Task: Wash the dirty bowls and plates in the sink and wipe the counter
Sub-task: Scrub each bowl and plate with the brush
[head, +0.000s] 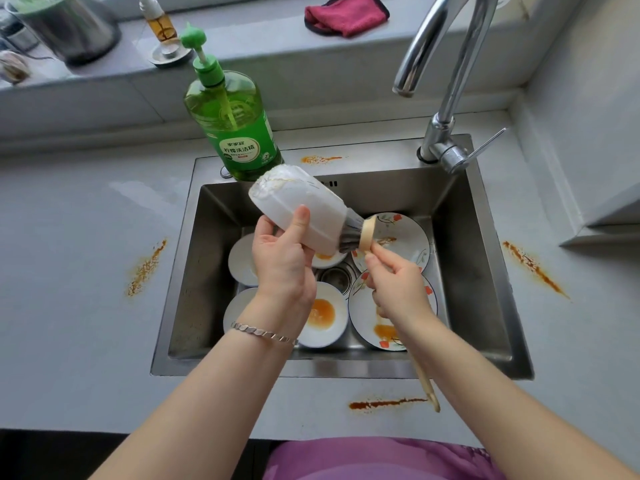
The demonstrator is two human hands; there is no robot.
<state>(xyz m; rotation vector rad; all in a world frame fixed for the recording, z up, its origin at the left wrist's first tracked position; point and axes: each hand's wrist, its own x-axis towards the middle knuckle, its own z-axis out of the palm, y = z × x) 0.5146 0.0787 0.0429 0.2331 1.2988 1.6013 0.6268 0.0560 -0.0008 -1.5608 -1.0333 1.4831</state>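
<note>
Stage: early, by judgement.

- One white bowl [298,206] is held on its side above the sink [485,271], centre of frame. The left hand [280,265] has its grip wrapped round the bowl's wall, thumb laid on the outside.
- The right hand [398,289] has its grip closed on the wooden handle of a brush [365,235]. The bristles are pushed into the bowl's mouth.
- No water is seen leaving the tap [446,64].

Left to do:
- Three more bowls are counted on the sink floor, the stained bowl [322,313] among them, lower centre.
- Two flowered plates are counted: upper plate [401,230] and lower plate [363,317], the latter smeared orange.
- No washed item is seen set aside.
- The tabletop [69,237] is not yet wiped. Orange smears are noted at left [145,268], right [533,268], bottom centre [384,404] and on the sink's back ledge [320,159].

Writing: the green soap bottle [239,123], upper centre, carries the label 柠檬洗洁精 (lemon dish detergent). The brand line above it is too small to be read with confidence.
</note>
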